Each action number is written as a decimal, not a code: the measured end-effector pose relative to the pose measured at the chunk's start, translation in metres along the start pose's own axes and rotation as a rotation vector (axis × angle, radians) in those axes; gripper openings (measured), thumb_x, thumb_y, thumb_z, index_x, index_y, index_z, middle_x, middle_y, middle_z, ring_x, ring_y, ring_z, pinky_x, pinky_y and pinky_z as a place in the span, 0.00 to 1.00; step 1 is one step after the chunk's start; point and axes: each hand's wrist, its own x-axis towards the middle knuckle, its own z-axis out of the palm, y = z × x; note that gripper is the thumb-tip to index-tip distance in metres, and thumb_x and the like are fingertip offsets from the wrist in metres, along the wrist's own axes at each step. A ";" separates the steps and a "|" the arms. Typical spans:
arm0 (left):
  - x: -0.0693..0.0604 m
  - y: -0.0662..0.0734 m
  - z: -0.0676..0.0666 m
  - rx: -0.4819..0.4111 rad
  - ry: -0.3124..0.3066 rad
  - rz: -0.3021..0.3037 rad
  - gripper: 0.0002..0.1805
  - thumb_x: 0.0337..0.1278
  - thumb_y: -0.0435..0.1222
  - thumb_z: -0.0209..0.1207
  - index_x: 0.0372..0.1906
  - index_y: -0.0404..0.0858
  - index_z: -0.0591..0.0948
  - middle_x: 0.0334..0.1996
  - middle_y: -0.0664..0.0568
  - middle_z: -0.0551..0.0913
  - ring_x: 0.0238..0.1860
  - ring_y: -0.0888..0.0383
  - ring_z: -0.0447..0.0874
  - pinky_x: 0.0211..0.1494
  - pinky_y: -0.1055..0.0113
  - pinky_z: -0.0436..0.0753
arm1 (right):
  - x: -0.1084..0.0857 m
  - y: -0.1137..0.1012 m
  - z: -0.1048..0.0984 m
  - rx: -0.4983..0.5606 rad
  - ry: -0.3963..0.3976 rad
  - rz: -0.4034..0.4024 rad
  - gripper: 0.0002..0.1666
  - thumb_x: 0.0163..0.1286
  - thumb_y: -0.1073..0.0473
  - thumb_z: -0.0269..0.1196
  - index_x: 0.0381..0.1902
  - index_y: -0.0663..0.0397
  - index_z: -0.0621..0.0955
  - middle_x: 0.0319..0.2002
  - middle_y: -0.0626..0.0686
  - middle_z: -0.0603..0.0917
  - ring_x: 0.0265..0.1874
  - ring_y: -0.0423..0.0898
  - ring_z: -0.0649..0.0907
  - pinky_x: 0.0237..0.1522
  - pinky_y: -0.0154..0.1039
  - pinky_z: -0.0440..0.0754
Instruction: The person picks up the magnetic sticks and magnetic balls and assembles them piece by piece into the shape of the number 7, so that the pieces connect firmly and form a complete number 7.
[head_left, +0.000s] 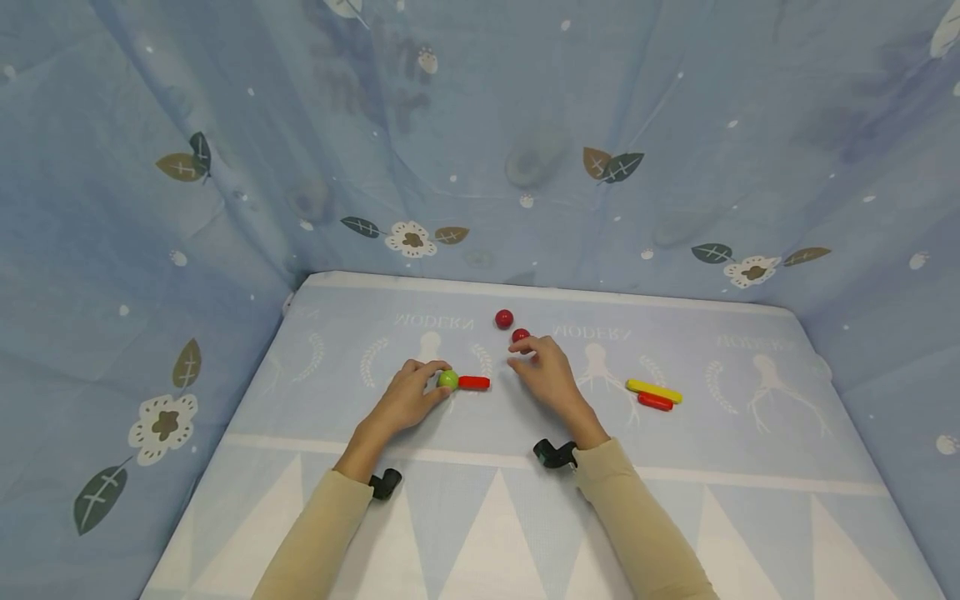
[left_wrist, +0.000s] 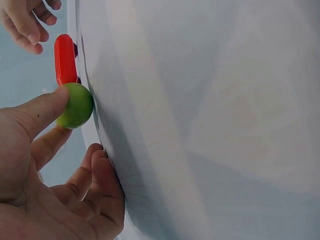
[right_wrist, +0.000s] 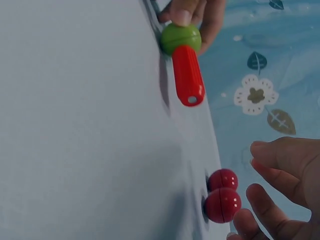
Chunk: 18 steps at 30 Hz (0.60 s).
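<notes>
My left hand pinches the green ball between thumb and fingertip over the patterned cloth; a red grooved rod extends from the ball toward my right hand. My right hand is partly open, fingers loosely bent, gripping nothing, near two red balls. Right of it, a yellow rod lies alongside a shorter red rod.
</notes>
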 end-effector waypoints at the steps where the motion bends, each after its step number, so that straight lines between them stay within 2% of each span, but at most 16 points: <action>1: 0.000 0.000 0.000 -0.001 0.000 -0.002 0.21 0.66 0.41 0.64 0.62 0.46 0.79 0.55 0.38 0.74 0.53 0.43 0.74 0.54 0.46 0.74 | 0.002 0.001 -0.002 0.001 0.008 0.008 0.10 0.65 0.63 0.70 0.44 0.56 0.86 0.42 0.54 0.81 0.39 0.52 0.77 0.44 0.46 0.77; 8: 0.000 0.000 0.001 -0.005 -0.004 -0.010 0.21 0.66 0.41 0.64 0.62 0.46 0.79 0.55 0.39 0.74 0.53 0.43 0.73 0.55 0.46 0.73 | 0.011 0.010 -0.012 0.013 0.044 0.043 0.09 0.67 0.61 0.69 0.45 0.55 0.86 0.43 0.56 0.81 0.41 0.52 0.78 0.44 0.46 0.76; 15: 0.000 0.000 0.000 -0.004 -0.004 -0.003 0.20 0.67 0.40 0.64 0.62 0.46 0.79 0.55 0.39 0.74 0.54 0.42 0.74 0.55 0.45 0.74 | 0.024 0.020 -0.015 0.036 0.081 0.074 0.17 0.67 0.61 0.68 0.53 0.57 0.83 0.44 0.60 0.81 0.39 0.54 0.79 0.43 0.48 0.76; 18: 0.000 0.000 0.000 -0.005 -0.004 -0.004 0.20 0.66 0.40 0.64 0.62 0.46 0.79 0.55 0.39 0.74 0.54 0.43 0.74 0.55 0.46 0.74 | 0.028 0.024 -0.015 0.032 0.060 0.089 0.21 0.68 0.60 0.68 0.57 0.57 0.81 0.46 0.61 0.81 0.41 0.56 0.80 0.45 0.50 0.76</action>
